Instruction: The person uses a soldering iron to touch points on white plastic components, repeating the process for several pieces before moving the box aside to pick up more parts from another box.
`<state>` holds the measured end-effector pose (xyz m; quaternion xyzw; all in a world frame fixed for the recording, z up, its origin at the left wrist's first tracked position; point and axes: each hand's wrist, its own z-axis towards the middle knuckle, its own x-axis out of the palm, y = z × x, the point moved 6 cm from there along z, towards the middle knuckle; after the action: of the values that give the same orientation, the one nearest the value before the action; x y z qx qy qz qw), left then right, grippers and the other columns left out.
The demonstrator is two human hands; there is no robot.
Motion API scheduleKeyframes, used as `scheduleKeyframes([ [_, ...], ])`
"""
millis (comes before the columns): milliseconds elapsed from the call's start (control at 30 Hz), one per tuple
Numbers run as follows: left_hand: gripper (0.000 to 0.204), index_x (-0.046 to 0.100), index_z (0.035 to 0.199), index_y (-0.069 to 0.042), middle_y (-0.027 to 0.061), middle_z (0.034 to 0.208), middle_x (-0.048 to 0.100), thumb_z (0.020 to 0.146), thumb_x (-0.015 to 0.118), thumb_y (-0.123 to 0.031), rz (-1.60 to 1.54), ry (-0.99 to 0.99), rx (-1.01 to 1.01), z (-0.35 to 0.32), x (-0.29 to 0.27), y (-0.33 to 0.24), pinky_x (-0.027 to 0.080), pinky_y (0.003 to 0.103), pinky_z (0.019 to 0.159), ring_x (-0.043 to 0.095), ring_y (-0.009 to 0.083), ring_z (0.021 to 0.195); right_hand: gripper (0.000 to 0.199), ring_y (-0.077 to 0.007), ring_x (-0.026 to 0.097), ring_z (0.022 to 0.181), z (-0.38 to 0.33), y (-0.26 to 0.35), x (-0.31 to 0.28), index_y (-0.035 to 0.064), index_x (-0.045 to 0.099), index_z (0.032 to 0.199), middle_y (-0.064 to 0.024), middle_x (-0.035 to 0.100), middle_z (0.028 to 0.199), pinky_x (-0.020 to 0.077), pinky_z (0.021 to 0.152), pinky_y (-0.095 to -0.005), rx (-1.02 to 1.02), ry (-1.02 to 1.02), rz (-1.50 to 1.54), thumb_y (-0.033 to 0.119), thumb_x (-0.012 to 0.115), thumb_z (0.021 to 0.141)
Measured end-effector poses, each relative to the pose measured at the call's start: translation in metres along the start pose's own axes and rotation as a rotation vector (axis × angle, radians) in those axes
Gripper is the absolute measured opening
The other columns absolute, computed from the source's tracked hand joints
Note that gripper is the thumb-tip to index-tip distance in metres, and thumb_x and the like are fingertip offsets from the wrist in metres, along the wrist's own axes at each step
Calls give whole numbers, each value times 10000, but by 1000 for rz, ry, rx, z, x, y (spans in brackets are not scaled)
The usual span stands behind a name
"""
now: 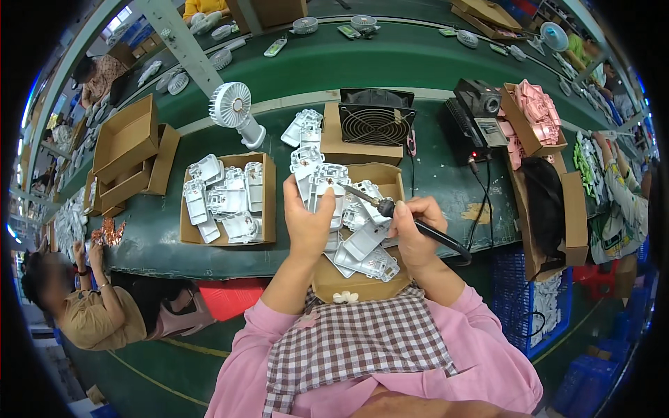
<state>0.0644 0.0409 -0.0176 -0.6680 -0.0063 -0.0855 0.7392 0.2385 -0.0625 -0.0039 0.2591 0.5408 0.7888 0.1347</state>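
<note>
My left hand (310,219) is closed round a white plastic housing (329,175) with small coppery parts in it. In my right hand (418,231) is a black-handled soldering iron (440,238), gripped like a pen. Its tip points left at the housing; whether it touches cannot be made out. Below both hands, a cardboard box (391,182) holds more white housings (366,258), some leaning over its near side. A second cardboard box (270,202) with similar white housings stands to the left.
Behind the boxes stand a white handheld fan (232,104) and a black framed fan (377,118). A black soldering station (468,122), its cable hanging down, stands right, beside a box of pink parts (536,115). A green conveyor (390,63) runs behind. A co-worker (97,313) sits left.
</note>
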Motion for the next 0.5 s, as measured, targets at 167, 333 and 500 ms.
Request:
scheduleKeyframes([
  [167,482,398,1226,34,99,1079,573,818,646,-33,33,12,21,-1,0,-3,458,270,844,563,129,952,141,-52,546,526,0,2,3,16,532,788,-36,600,655,435,482,-199,-13,25,-6,33,648,867],
  [333,480,399,1220,37,98,1068,576,816,649,-36,23,7,21,-2,0,-5,460,266,835,564,123,939,145,-53,544,529,0,3,4,18,533,795,-34,595,651,430,483,-201,2,28,-33,53,650,874],
  [500,481,401,1220,37,101,1069,577,813,648,-35,0,13,19,-2,0,-2,459,266,836,564,123,940,147,-52,541,530,1,2,5,20,534,799,-32,592,653,429,484,-200,13,31,-24,62,652,876],
])
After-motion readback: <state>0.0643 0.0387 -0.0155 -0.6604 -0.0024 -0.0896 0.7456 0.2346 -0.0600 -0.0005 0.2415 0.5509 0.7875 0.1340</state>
